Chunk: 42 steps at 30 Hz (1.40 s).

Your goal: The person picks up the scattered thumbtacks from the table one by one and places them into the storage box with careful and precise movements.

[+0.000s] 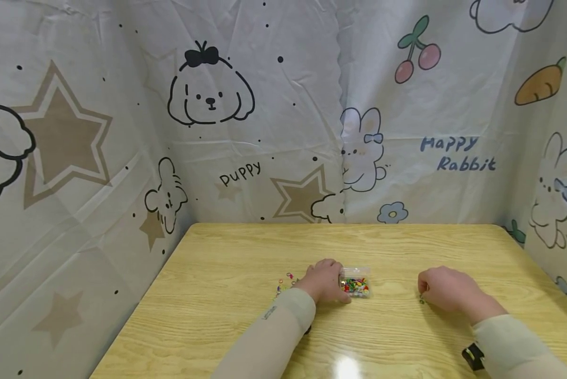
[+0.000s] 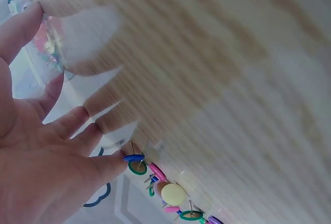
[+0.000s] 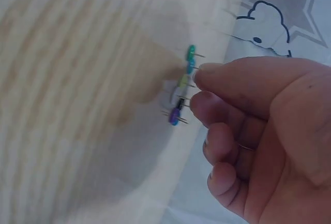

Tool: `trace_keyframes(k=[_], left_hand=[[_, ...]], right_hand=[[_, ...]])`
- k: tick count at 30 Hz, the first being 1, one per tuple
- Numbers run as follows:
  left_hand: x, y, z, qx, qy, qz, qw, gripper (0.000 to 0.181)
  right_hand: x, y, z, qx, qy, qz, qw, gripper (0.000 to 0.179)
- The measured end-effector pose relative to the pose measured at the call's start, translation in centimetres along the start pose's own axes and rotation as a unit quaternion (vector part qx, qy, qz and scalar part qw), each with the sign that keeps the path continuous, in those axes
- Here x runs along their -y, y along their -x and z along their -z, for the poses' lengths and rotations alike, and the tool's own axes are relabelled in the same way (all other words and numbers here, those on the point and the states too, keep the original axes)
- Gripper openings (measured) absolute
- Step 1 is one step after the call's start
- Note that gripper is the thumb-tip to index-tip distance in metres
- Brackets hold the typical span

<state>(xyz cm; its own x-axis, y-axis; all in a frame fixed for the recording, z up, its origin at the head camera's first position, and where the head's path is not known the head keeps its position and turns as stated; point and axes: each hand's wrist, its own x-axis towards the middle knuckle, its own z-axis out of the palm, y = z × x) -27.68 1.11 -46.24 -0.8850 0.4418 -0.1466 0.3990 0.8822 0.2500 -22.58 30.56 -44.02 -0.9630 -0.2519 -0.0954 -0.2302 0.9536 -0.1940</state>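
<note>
My left hand [image 1: 323, 281] reaches over the left end of a clear plastic box [image 1: 356, 272] and grips it between thumb and forefinger. Colourful thumbtacks [image 1: 354, 286] fill the box's near part. In the left wrist view the other fingers spread toward loose thumbtacks [image 2: 173, 194] on the table. My right hand [image 1: 449, 288] is low over the table at the right, its fingers curled. In the right wrist view its thumb and forefinger tips come right up to a short row of thumbtacks [image 3: 178, 97], pins pointing toward the hand; I cannot tell whether they pinch one.
More loose thumbtacks [image 1: 283, 284] lie scattered left of the box, partly hidden by the left hand. The wooden table [image 1: 245, 252] ends at a printed cloth backdrop [image 1: 292, 105] behind and at both sides. A black wrist strap [image 1: 474, 357] shows at the right cuff.
</note>
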Motion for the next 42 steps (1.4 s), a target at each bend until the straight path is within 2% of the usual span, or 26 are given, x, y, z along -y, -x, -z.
trace_keyframes(k=[7,12,16,20,25,29,35,42], left_hand=[[0.0,0.0,0.1,0.001,-0.006,-0.001,1.0000,0.078],[0.0,-0.1,0.1,0.001,-0.012,-0.003,0.9999,0.077],[0.1,0.0,0.2,0.007,-0.011,0.000,0.9999,0.072],[0.1,0.0,0.4,0.013,-0.009,0.007,0.9998,0.065],[0.1,-0.2,0.3,0.012,-0.009,0.009,0.9998,0.064],[0.0,-0.3,0.2,0.012,-0.009,0.007,0.9999,0.060],[-0.1,-0.2,0.4,0.013,-0.006,0.009,0.9998,0.065],[-0.1,0.0,0.5,0.013,0.000,0.009,0.9999,0.063]], right_hand=[[-0.1,-0.4,-0.9,-0.023,0.007,0.009,0.9997,0.022],[0.6,-0.8,-1.1,-0.048,0.017,0.022,0.9985,0.024],[2.3,-1.4,-1.1,-0.067,0.007,0.040,0.9969,0.021],[4.6,-2.2,-1.0,-0.087,-0.004,0.076,0.9933,0.020],[6.7,-3.4,-1.4,-0.100,-0.002,0.106,0.9894,0.019],[7.8,-4.2,-1.8,-0.101,0.008,0.113,0.9884,0.017],[9.1,-4.4,-1.9,-0.088,0.039,0.115,0.9887,0.014],[9.7,-4.4,-2.0,-0.076,0.055,0.104,0.9902,0.012]])
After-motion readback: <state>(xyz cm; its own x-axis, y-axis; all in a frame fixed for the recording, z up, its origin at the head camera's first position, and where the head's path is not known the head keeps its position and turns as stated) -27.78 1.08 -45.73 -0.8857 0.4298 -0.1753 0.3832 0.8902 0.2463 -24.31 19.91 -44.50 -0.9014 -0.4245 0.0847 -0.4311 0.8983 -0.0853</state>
